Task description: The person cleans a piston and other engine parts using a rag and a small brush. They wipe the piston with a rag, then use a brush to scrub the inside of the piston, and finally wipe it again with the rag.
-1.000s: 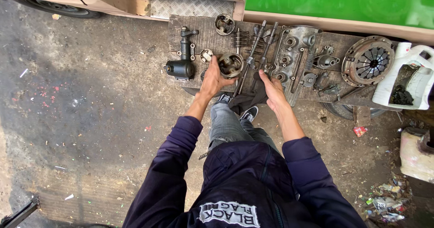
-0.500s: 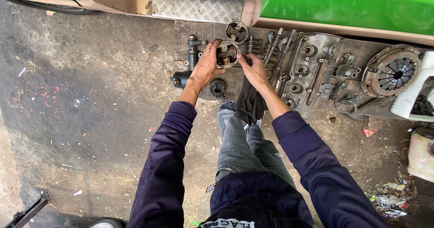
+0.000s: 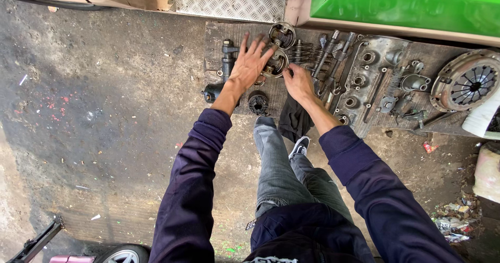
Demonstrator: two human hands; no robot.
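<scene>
Both hands [image 3: 250, 65] have moved up onto the round metal part [image 3: 274, 64]; left fingers now spread.

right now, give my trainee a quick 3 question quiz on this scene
1. True or false: the left hand lies with fingers spread over the round metal part.
2. Which lies at the board's far right end? A) clutch plate B) rag C) shoe
3. What dark thing lies just under the right hand?

Key: 1 true. 2 A, the clutch plate. 3 the rag.
</scene>
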